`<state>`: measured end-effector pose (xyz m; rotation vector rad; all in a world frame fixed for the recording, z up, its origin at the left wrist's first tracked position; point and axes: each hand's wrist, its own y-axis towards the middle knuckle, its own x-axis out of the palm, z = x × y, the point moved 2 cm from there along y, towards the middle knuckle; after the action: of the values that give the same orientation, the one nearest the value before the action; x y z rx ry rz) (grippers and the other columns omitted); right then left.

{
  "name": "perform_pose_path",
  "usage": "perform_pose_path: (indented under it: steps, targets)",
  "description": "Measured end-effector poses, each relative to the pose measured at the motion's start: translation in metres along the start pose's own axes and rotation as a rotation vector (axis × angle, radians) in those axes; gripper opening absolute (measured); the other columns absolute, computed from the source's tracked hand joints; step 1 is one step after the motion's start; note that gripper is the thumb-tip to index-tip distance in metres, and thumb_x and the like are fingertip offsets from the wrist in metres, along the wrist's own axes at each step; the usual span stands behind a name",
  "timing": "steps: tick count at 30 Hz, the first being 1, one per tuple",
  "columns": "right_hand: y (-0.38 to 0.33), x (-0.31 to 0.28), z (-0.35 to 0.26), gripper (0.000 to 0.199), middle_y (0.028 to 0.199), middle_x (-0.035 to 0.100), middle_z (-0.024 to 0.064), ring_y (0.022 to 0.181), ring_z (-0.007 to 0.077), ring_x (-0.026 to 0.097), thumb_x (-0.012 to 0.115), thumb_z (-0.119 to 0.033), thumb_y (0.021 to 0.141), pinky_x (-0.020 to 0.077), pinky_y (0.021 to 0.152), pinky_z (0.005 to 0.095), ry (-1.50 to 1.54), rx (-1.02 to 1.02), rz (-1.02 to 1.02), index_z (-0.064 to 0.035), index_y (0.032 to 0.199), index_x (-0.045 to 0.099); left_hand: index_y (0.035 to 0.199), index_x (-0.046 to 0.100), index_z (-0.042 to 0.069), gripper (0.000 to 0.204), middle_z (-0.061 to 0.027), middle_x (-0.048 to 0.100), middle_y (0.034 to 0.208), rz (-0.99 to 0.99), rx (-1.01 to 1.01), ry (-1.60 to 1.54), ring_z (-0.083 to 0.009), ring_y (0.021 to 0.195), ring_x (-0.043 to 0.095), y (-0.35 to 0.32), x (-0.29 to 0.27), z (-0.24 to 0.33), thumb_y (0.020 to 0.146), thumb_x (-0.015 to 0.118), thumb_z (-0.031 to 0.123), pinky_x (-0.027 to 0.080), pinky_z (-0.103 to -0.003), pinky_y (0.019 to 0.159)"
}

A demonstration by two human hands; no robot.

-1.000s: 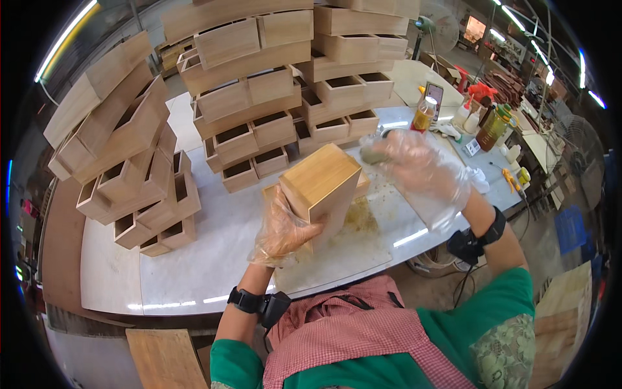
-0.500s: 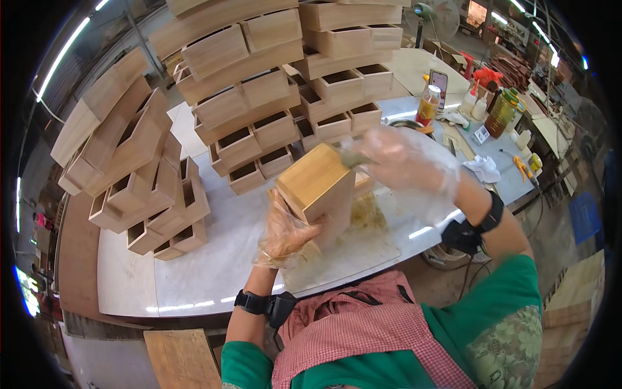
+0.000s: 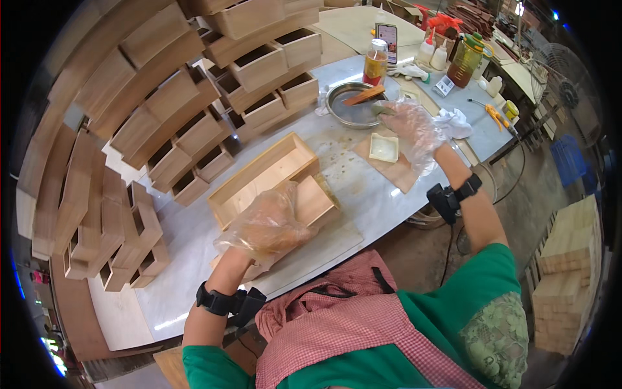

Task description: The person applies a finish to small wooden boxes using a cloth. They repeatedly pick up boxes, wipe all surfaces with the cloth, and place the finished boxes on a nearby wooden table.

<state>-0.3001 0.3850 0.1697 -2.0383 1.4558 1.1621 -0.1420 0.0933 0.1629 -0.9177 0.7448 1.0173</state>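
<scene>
A pale wooden drawer [image 3: 253, 175] with a divided inside lies on the table, its open side up. My left hand [image 3: 275, 217], in a thin clear plastic glove, grips its near wall. My right hand [image 3: 414, 126], gloved the same way, pinches a small green pad [image 3: 383, 111] at the right rim of a round metal bowl [image 3: 334, 115]. A flat orange-brown wooden piece [image 3: 364, 96] rests across that bowl. Just below the right hand sits a small square whitish dish [image 3: 383, 148] on a brown board [image 3: 389, 170].
Stacked drawers [image 3: 188, 117] rise at the left and back. Behind the bowl stand a jar [image 3: 375, 63] of amber liquid, a phone [image 3: 387, 40], white squeeze bottles [image 3: 426, 48] and a green-capped jug [image 3: 465, 61]. A white cloth [image 3: 453, 123] and yellow-handled pliers [image 3: 495, 117] lie farther right.
The drawer has gone from standing tilted on end to lying with its open side up, my left hand still on it. My right hand has moved from the drawer to the bowl with the pad.
</scene>
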Motion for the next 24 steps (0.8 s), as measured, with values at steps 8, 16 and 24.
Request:
perform_pose_path:
  steps: [8,16,24]
  targets:
    - [0.093,0.053,0.1,0.024,0.103,0.073,0.0177,0.098,0.0348,0.071,0.066,-0.014,0.086,0.0574,0.081,0.0435,-0.616,-0.064,-0.141,-0.0135,0.108,0.075,0.144,0.044,-0.003,0.094,-0.0278,0.058,0.134,0.038,0.076,0.077,-0.0426,0.124,0.057,0.016,0.018,-0.004,0.075,0.082,0.048,0.045,-0.047,0.106]
    - [0.117,0.081,0.115,0.019,0.092,0.072,0.0206,0.09,0.0373,0.071,0.063,-0.014,0.087,0.0573,0.08,0.0439,-0.58,-0.247,-0.113,-0.0048,0.101,0.074,0.151,0.038,-0.002,0.112,-0.022,0.055,0.143,0.307,-0.08,0.011,-0.035,0.131,0.055,-0.076,0.011,-0.053,0.065,0.092,0.046,0.045,-0.044,0.107]
    - [0.108,0.061,0.098,0.022,0.108,0.071,0.0186,0.1,0.0338,0.071,0.065,-0.013,0.088,0.0568,0.084,0.0445,-0.59,-0.083,-0.157,-0.0075,0.108,0.073,0.156,0.029,-0.001,0.133,-0.0196,0.051,0.149,0.502,-0.275,-0.612,-0.0285,0.131,0.054,-0.151,0.069,-0.129,0.054,0.098,0.048,0.048,-0.041,0.1]
